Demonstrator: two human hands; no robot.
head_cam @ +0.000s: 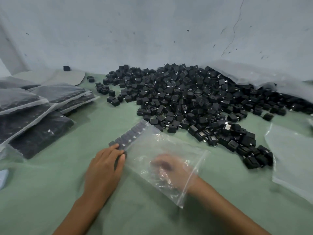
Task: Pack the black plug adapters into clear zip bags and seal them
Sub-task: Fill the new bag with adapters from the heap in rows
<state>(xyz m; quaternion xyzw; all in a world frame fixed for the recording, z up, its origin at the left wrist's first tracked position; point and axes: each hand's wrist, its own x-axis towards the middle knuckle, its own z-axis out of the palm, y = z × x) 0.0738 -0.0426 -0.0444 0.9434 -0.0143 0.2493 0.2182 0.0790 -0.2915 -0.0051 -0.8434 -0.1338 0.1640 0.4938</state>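
Head view, from the left edge to the right: at the far left edge of the green bench (50, 192) lies a stack of filled zip bags (33, 112), each full of black adapters, one leaning over another. A small pale blue object (3, 177) shows at the left edge near me; I cannot tell what it is. Behind the stack, against the grey wall (152, 31), lies a flat grey sheet (67, 76) with a single black adapter (66, 68) standing at its far side.

Near the middle of the bench my left hand (105, 168) rests with its fingers (116, 148) bent onto the near end of a row of adapters (130, 138). This row sits inside the clear zip bag (162, 160), along the bag's left side, and runs away from me toward the pile. My right hand (167, 168) is inside the same bag, entered through the open mouth on its right side; it is blurred, so I cannot tell if those fingers are apart or together, or if they hold something.

Behind the bag, a big loose pile of black plug adapters (186, 99) covers the middle and the far right of the bench, touching the wall. A large crumpled plastic sheet (254, 73) lies over the pile's far right part. At the right edge lies an empty clear bag (293, 160), flat, just beside the nearest adapters of the pile.
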